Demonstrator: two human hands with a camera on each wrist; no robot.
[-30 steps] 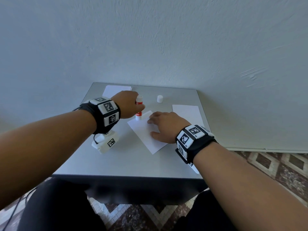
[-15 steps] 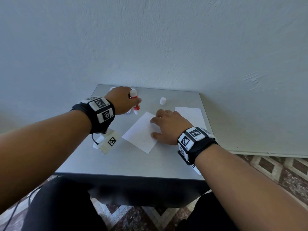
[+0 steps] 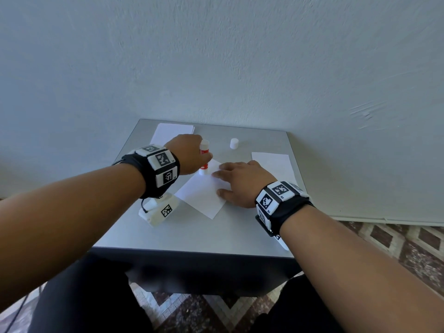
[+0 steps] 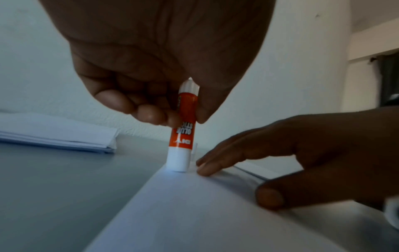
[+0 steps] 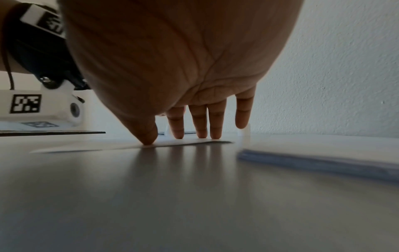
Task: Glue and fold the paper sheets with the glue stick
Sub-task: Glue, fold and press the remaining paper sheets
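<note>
A white paper sheet [image 3: 204, 191] lies at an angle in the middle of the grey table [image 3: 216, 231]. My left hand [image 3: 189, 156] grips a red and white glue stick [image 3: 204, 157], held upright with its lower end on the sheet's far corner [image 4: 177, 168]. In the left wrist view the fingers and thumb pinch the stick's red barrel [image 4: 183, 129]. My right hand [image 3: 242, 181] lies flat on the sheet's right side, fingers straight. In the right wrist view its fingertips [image 5: 179, 134] and thumb press the paper [image 5: 121, 145] down.
The glue stick's white cap [image 3: 233, 143] stands at the back of the table. One stack of paper [image 3: 173, 132] lies at the back left, another [image 3: 274, 164] at the right. The wall is close behind; the table's front edge is near my knees.
The left hand lifted the glue stick off the sheet half a second ago and has brought it back down onto the far corner. The right hand has stayed pressing on the sheet.
</note>
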